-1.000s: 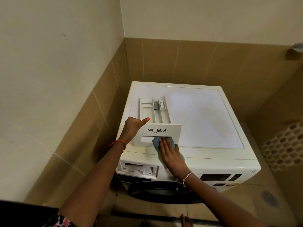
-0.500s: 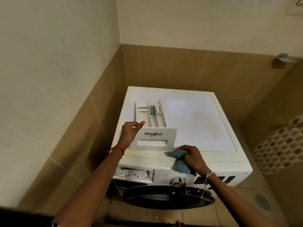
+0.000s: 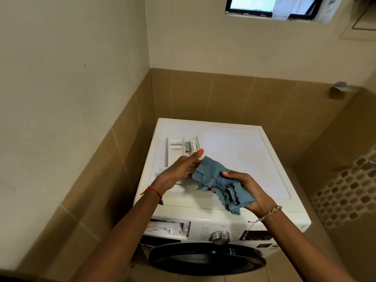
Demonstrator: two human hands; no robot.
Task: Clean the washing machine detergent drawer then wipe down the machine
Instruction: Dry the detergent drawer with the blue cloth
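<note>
Two hands held one blue cloth [image 3: 218,185] above the one washer [image 3: 240,151]: the left hand [image 3: 178,171] pinched the cloth's left edge with its thumb stuck out, and the right hand [image 3: 251,193] gripped the bunched right part, thumb on top and fingers curled under. The single drawer [image 3: 176,145], taken out, lay flat on the left of the washer's top, its near end hidden behind the left hand and the cloth. On the front were one empty drawer slot [image 3: 168,227], one knob [image 3: 220,237] and one dark door [image 3: 205,260].
</note>
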